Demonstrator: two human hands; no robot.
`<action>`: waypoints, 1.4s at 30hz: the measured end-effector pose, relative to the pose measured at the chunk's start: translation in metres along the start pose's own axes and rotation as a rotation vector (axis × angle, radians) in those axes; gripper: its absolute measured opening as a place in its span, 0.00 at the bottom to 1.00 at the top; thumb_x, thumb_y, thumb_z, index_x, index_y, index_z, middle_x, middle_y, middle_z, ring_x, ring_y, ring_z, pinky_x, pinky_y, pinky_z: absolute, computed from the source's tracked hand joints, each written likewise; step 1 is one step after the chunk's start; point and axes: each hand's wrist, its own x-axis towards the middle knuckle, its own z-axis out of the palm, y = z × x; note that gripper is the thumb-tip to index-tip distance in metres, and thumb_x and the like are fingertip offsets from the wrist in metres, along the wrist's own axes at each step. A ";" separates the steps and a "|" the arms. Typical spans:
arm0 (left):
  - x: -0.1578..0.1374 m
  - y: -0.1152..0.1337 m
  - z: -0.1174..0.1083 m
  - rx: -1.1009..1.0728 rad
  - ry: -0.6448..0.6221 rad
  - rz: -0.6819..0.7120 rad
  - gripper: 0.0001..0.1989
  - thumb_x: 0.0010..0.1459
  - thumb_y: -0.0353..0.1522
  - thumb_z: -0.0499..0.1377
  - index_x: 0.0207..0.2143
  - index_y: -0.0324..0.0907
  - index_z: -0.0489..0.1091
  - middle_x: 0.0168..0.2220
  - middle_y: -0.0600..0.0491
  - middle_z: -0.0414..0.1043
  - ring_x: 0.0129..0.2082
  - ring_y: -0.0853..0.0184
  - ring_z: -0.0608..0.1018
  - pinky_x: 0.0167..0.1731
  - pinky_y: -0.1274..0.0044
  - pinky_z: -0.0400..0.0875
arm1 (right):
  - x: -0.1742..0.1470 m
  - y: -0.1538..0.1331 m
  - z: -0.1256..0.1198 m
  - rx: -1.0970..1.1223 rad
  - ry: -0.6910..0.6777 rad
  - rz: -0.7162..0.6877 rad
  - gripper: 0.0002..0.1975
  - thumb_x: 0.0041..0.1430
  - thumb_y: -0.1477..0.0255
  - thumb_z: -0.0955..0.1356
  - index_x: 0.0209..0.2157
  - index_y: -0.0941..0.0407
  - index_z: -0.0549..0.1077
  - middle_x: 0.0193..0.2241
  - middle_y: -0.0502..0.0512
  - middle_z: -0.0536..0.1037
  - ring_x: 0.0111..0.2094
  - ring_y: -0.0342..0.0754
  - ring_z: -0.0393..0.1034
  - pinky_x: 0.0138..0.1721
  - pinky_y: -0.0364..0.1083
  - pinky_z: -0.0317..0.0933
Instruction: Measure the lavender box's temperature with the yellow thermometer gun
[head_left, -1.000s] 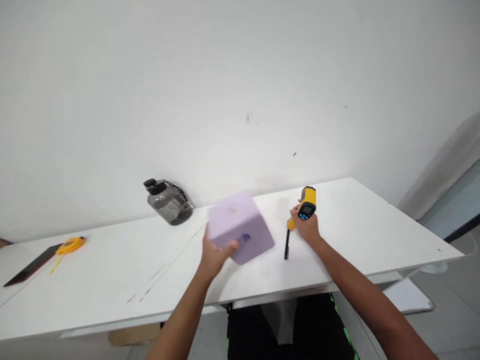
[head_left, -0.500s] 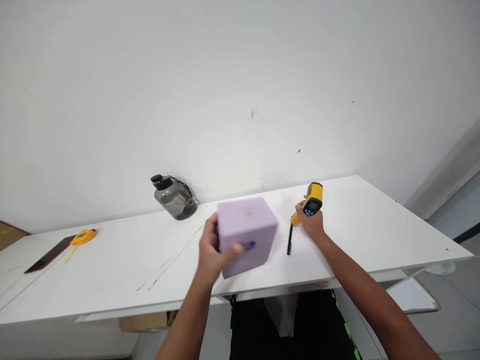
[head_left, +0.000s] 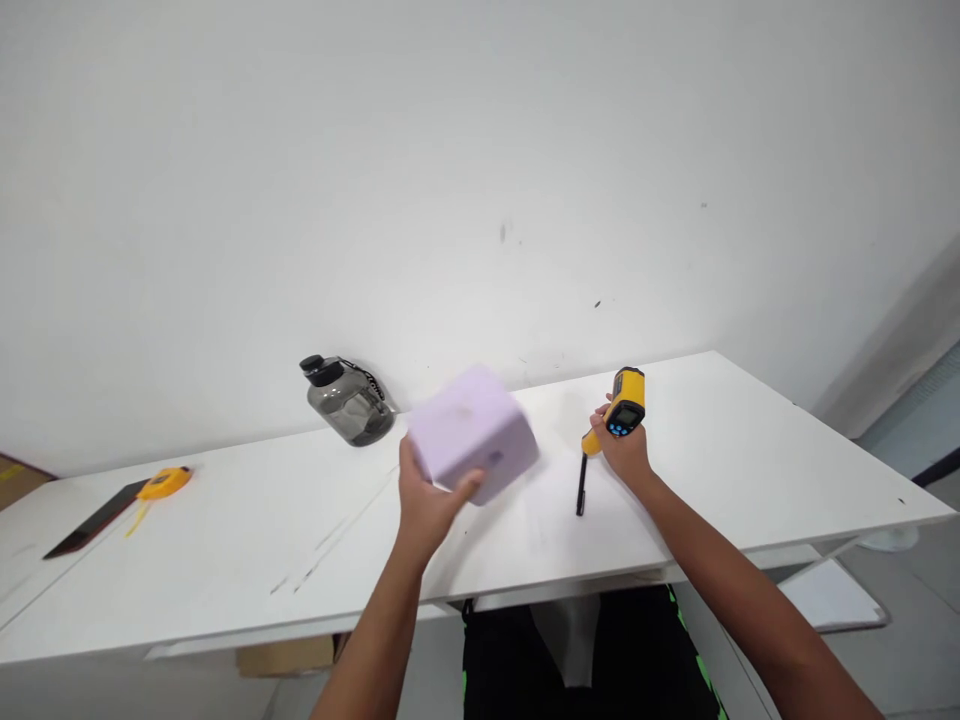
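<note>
A light purple box (head_left: 480, 440) is up over the front half of the white surface (head_left: 750, 450), tipped to one side and a bit blurry. The left hand (head_left: 429, 505) grips it, with the thumb on the side facing the person and the other fingers mostly hidden behind. The right hand (head_left: 621, 448) is wrapped around the handle of a yellow and black tool (head_left: 630, 388) shaped like a gun, nearer the right edge. A black pen (head_left: 581, 487) lies just below that handle, pointing at the front edge; I cannot tell if they touch. A gray see-through bottle (head_left: 351, 406) with a black cap sits by the back edge. Far off toward the left edge, an orange tape measure (head_left: 165, 483) is beside a long dark strip (head_left: 94, 520).
</note>
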 end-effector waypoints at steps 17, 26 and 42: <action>0.013 -0.018 -0.009 -0.189 0.016 -0.255 0.36 0.46 0.62 0.58 0.43 0.43 0.71 0.40 0.44 0.75 0.45 0.51 0.77 0.46 0.59 0.73 | -0.004 -0.001 0.000 -0.028 -0.040 0.045 0.21 0.49 0.54 0.73 0.37 0.55 0.74 0.51 0.65 0.76 0.55 0.61 0.71 0.51 0.58 0.67; 0.024 -0.011 -0.009 0.021 0.044 -0.154 0.39 0.34 0.53 0.71 0.47 0.43 0.70 0.48 0.44 0.73 0.56 0.47 0.71 0.56 0.56 0.67 | -0.003 -0.002 -0.001 -0.040 -0.037 0.056 0.21 0.49 0.54 0.73 0.37 0.56 0.74 0.52 0.65 0.76 0.56 0.61 0.70 0.54 0.57 0.65; 0.027 -0.013 -0.007 -0.480 -0.179 -0.551 0.32 0.49 0.57 0.61 0.44 0.40 0.72 0.39 0.42 0.77 0.50 0.48 0.76 0.52 0.58 0.69 | -0.002 -0.006 0.000 0.014 -0.022 0.030 0.21 0.49 0.54 0.73 0.37 0.56 0.73 0.52 0.66 0.75 0.57 0.61 0.67 0.53 0.58 0.66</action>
